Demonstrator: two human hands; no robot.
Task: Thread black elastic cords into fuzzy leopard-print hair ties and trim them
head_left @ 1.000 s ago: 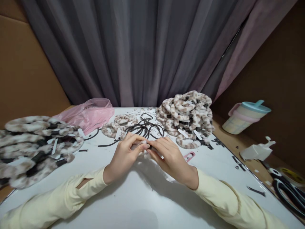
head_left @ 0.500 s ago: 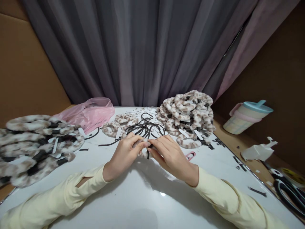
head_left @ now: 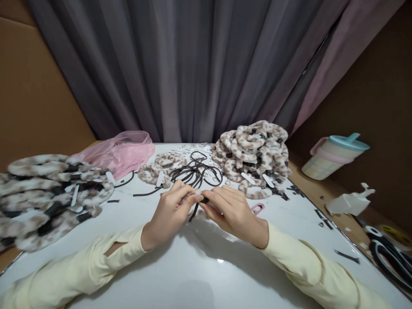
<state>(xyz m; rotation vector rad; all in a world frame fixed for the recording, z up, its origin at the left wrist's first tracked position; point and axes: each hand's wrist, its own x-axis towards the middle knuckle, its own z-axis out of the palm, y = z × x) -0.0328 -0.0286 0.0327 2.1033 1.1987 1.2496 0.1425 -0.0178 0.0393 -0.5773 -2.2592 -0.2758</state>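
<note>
Over the middle of the white table, my left hand (head_left: 170,212) and my right hand (head_left: 233,214) meet with fingertips pinched together. Between the fingers is a fluffy brown-and-white plush ring, mostly hidden behind the hands. A short black cord end (head_left: 193,212) hangs down from the pinch. My right fingers press on a dark part at the join; how the cord sits there is hidden. Just beyond the hands lies a loose bundle of black cords (head_left: 183,174). A few similar plush rings (head_left: 152,174) with a white tag lie left of that bundle.
Tagged plush rings form a heap (head_left: 257,150) at the back right and another (head_left: 41,193) at the left. A pink plastic bag (head_left: 122,150) lies at the back left. A pink-handled tool (head_left: 257,209), tumbler (head_left: 331,156), white bottle (head_left: 350,204) and black-handled scissors (head_left: 389,262) are at right.
The hanging black cord end has swung left and now slants. Both hands keep their pinch, with only a slight shift of the fingers.
</note>
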